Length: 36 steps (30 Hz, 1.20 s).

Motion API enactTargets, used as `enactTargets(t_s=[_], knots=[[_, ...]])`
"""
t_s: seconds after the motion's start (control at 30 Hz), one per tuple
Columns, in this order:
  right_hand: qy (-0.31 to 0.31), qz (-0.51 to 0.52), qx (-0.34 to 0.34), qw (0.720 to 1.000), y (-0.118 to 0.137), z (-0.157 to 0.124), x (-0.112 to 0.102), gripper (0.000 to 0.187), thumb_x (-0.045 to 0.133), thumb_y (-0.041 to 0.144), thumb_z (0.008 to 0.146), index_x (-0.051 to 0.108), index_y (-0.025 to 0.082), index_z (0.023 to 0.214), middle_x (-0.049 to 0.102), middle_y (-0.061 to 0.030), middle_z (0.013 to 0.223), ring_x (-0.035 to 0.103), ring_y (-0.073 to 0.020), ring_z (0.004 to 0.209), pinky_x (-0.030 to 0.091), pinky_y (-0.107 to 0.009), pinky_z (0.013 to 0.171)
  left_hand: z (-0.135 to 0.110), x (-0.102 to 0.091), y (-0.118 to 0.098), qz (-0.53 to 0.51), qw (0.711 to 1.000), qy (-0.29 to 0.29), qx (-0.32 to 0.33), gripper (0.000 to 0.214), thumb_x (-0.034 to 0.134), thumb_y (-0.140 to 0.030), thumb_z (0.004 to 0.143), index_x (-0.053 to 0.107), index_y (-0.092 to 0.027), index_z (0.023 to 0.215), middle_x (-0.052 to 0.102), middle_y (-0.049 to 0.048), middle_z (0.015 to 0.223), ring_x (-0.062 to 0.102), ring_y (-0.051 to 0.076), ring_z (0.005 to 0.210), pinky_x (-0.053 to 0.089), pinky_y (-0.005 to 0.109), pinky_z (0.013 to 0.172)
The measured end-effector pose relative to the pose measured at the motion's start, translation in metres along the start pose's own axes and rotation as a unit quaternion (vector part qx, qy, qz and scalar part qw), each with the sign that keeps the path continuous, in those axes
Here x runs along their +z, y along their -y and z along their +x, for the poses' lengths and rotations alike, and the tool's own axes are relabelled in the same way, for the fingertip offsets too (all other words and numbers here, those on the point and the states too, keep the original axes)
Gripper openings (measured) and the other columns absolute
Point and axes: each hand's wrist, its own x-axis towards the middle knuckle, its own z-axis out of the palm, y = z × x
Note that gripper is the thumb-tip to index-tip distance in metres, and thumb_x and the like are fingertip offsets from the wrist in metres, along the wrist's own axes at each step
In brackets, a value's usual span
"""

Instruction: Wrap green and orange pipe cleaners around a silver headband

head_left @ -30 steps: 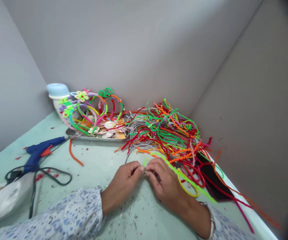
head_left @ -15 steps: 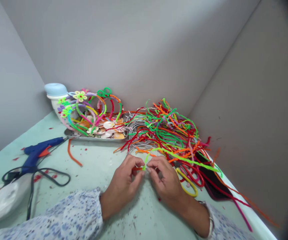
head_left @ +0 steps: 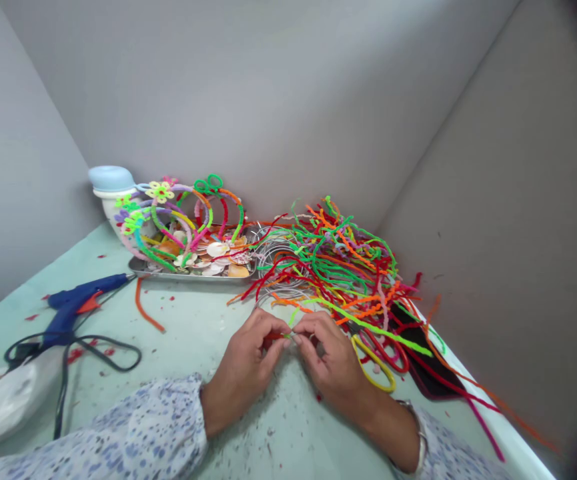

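Note:
My left hand (head_left: 251,367) is closed in a pinch, thumb and forefinger on a short orange wrapped piece and the end of a bright green pipe cleaner (head_left: 368,322). That pipe cleaner rises from the fingertips, bends over and trails right above my other hand. Almost touching it, my right hand (head_left: 335,363) also pinches, its fingertips closed on what looks like the thin metal headband where the green meets the orange; fingers hide most of it. Just behind my hands lie bare metal headbands (head_left: 281,250) and a tangled heap of coloured pipe cleaners (head_left: 343,250).
Wrapped headbands with flowers (head_left: 161,193) stand on a metal tray (head_left: 193,279) of shells. Leftward lie a blue glue gun (head_left: 65,310) with its cord and a loose orange pipe cleaner (head_left: 145,312). Yellow-handled scissors (head_left: 385,387) and a dark phone (head_left: 431,370) lie right. Walls enclose the table.
The green pipe cleaner's loose end has shifted slightly left and lower. The small green part at my fingertips is now more covered. Both hands stay almost in place.

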Motion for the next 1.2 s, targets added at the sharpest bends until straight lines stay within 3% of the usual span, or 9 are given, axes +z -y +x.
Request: enactTargets(t_s=[0.93,1.2], knots=[[0.0,-0.018,-0.008,1.0,-0.0043,-0.0023,0.0016,0.013,0.052,0.014,0.089,0.06,0.021,0.097,0.061,-0.0066,0.092,0.059,-0.0202,0.089,0.051,-0.033,0.076,0.001,-0.0003,-0.0015,-0.007,1.0,0.004,-0.03,0.011,0.053,-0.015,0.087,0.063,-0.018,0.084,0.061,0.0021,0.083,0.057,0.016,0.08,0.044,0.026,0.073],[-0.003,-0.012,-0.009,1.0,-0.0029,-0.0014,0.0011,0.012,0.052,0.013,0.09,0.059,0.02,0.098,0.06,-0.0067,0.094,0.058,-0.0194,0.092,0.049,-0.033,0.078,0.0009,-0.0007,-0.0028,0.004,1.0,-0.003,-0.008,0.01,0.055,-0.013,0.086,0.065,-0.018,0.087,0.061,0.0026,0.084,0.057,0.016,0.081,0.044,0.026,0.073]])
